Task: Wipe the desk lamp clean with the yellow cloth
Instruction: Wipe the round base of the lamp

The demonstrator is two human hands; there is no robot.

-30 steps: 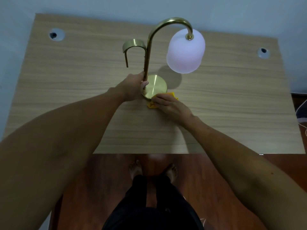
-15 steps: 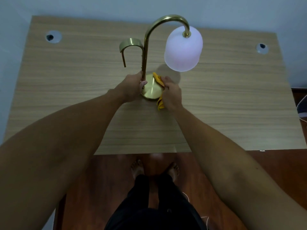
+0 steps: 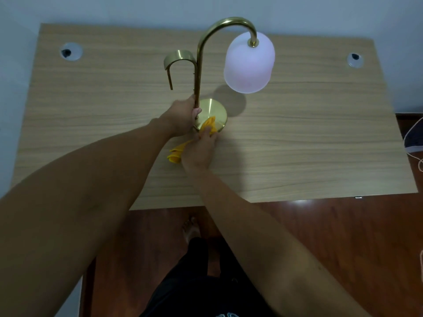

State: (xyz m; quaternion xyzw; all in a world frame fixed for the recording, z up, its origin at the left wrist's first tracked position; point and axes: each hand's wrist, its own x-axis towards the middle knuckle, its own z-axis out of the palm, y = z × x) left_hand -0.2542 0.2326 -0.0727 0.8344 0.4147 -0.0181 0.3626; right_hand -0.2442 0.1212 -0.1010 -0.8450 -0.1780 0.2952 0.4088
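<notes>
The left hand (image 3: 182, 116) grips the brass desk lamp (image 3: 198, 72) stem, upright, shade (image 3: 249, 65) hanging rightward; the right hand (image 3: 199, 151) pinches the yellow cloth (image 3: 209, 125) against the round base (image 3: 216, 110)

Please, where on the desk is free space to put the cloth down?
Bare wood lies between the lamp's base and the right cable hole, and between the left hand and the left cable hole. Around the base it is crowded by both hands and the yellow cloth.

L hand (image 3: 180, 118) grips lamp (image 3: 198, 72) stem, R hand (image 3: 199, 152) presses cloth (image 3: 209, 126) on base
</notes>
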